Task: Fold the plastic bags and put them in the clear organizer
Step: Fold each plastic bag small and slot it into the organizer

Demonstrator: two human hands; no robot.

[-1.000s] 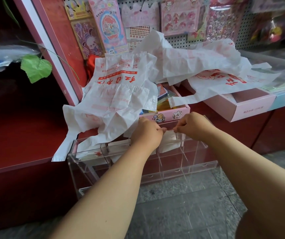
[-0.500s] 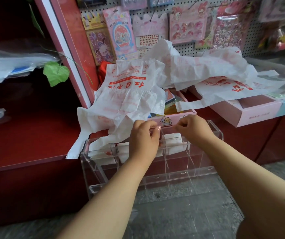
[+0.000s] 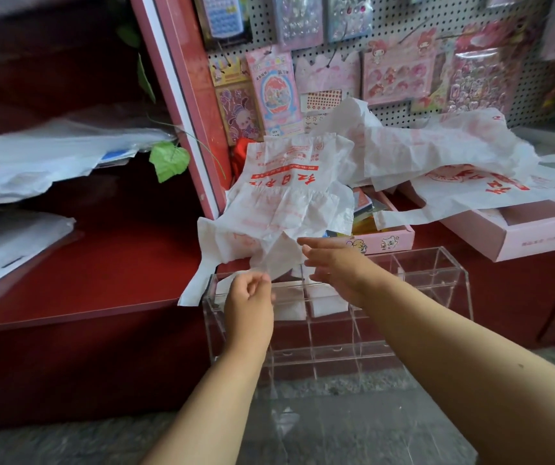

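White plastic bag (image 3: 289,199), red print (unreadable)

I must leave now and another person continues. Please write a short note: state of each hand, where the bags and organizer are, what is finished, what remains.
Left hand: loosely curled over the clear organizer, holding nothing visible.
Right hand: open, fingers reaching toward the nearest unfolded plastic bag.
Done: folded bags sit in the organizer's upper compartments.
Left: the nearest bag hangs over the organizer's left end; more loose bags lie across the pink boxes. Fold each and put it in.
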